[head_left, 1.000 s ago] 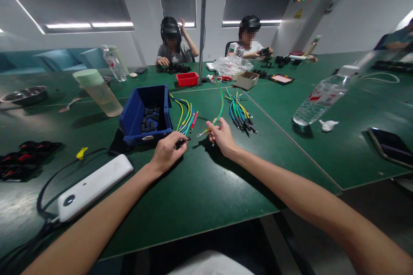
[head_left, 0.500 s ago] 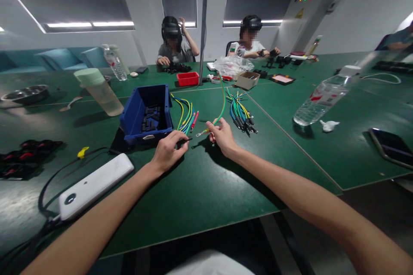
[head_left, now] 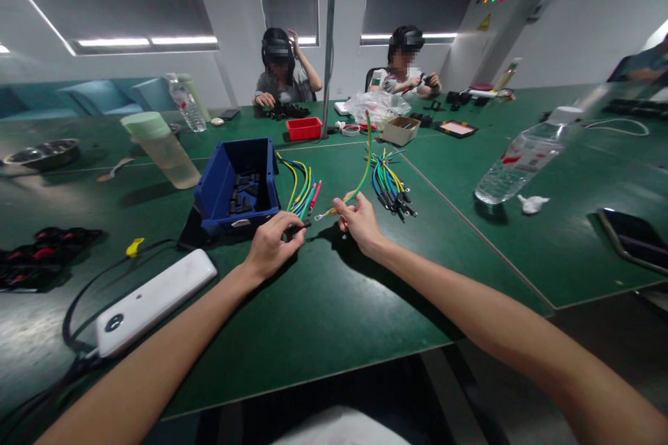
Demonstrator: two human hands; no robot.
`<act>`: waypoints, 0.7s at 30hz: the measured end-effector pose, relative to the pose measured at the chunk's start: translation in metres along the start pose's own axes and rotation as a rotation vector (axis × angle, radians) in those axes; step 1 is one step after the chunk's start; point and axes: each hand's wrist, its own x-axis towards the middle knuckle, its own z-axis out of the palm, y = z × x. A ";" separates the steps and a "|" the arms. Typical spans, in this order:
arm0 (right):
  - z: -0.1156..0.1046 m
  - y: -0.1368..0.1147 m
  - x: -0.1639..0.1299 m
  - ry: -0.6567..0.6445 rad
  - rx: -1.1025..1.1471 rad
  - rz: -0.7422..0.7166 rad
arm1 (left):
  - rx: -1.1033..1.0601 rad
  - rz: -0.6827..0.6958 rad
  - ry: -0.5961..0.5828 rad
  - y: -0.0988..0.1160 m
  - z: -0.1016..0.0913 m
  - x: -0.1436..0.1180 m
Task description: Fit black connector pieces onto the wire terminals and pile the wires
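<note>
Pinched in my right hand [head_left: 359, 220] is a yellow-green wire [head_left: 368, 160], its ring terminal pointing left and its free end curving up and away. My left hand [head_left: 276, 243] grips a small black sleeve [head_left: 299, 227], whose tip faces the terminal across a narrow gap. Just beyond my left hand lies a bundle of loose wires [head_left: 300, 184], yellow, blue, green and red. Past my right hand rests another wire bundle [head_left: 389, 184] with black sleeves at its near ends. The blue bin [head_left: 211, 184] beside my left hand holds several black sleeves [head_left: 243, 193].
A white power bank [head_left: 156, 302] with a black cable lies at left front. Bottles [head_left: 161, 149] stand at left, and a water bottle [head_left: 527, 153] at right near a phone [head_left: 634, 236]. A red tray [head_left: 304, 128] and small carton [head_left: 401, 131] sit farther back. Two people sit opposite.
The wire's free end has swung to the right, and its terminal has shifted slightly left. My hands stay almost in place. The person opposite at right has moved their hands closer in.
</note>
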 end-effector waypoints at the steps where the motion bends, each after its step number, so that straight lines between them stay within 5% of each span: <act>1: 0.000 0.000 0.000 0.000 0.005 -0.002 | 0.000 0.001 0.004 0.000 0.000 0.000; 21: 0.003 0.000 -0.002 -0.049 0.030 -0.023 | -0.045 0.024 0.021 0.000 0.001 -0.001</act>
